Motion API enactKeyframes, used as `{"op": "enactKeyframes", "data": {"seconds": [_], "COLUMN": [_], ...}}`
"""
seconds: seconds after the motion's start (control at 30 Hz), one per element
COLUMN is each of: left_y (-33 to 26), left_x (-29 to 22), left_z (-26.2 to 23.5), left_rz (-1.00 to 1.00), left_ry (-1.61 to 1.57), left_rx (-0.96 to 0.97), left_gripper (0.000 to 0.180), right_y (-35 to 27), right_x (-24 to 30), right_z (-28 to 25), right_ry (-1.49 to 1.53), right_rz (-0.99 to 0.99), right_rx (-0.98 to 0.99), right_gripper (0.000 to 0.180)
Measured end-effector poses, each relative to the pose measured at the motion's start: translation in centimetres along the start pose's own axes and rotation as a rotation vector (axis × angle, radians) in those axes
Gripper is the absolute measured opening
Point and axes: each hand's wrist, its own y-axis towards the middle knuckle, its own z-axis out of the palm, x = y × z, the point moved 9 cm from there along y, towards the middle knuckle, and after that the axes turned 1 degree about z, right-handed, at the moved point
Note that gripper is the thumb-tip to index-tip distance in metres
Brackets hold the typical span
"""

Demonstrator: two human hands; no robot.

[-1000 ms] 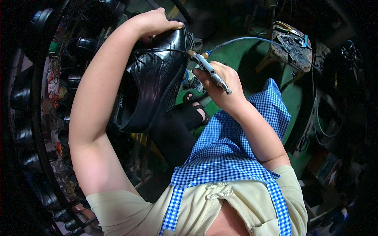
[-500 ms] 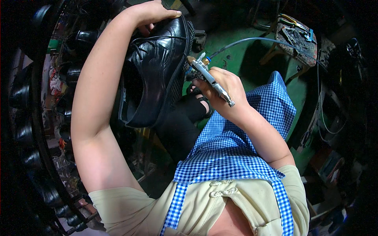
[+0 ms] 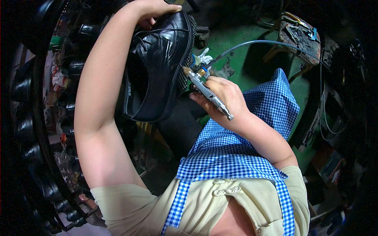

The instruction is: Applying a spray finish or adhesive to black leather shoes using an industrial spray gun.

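Observation:
A black lace-up leather shoe (image 3: 169,51) hangs in front of me, its toe away from me and its opening toward my left arm. My left hand (image 3: 157,10) grips it at the toe, the thumb over the top and some fingers hidden. In my right hand (image 3: 226,92) is a silver spray gun (image 3: 206,91) with a brass-coloured tip. That tip points at the shoe's side, close to the edge of the textured sole; whether it touches I cannot tell. From the gun's fitting a blue-grey air hose (image 3: 246,44) arcs off to the right.
A worn stool (image 3: 297,43) at the far right carries pliers and other tools. Along the left stands a rack with several dark shoes (image 3: 23,118). Beyond the gun lies a whitish cloth or glove (image 3: 202,59). My blue checked apron (image 3: 228,157) covers my lap.
My right hand has brought the spray gun's tip nearer to me and slightly left along the sole edge. The shoe has tilted slightly in my left hand.

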Motion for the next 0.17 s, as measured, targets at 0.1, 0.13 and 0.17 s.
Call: {"op": "enactKeyframes", "data": {"seconds": [0.1, 0.13, 0.17], "left_y": [-0.02, 0.05, 0.14], "left_x": [0.29, 0.29, 0.28], "left_z": [0.32, 0.26, 0.3], "left_rz": [-0.03, -0.023, -0.016], "left_ry": [-0.005, -0.005, -0.005], "left_rx": [0.049, 0.031, 0.012], "left_gripper": [0.071, 0.073, 0.075], "right_y": [-0.42, -0.48, -0.51], "right_x": [0.16, 0.42, 0.76], "right_z": [0.33, 0.33, 0.28], "right_ry": [-0.005, -0.016, -0.028], "right_rz": [0.026, 0.027, 0.028], "right_rx": [0.042, 0.053, 0.063], "right_gripper": [0.023, 0.023, 0.023]}}
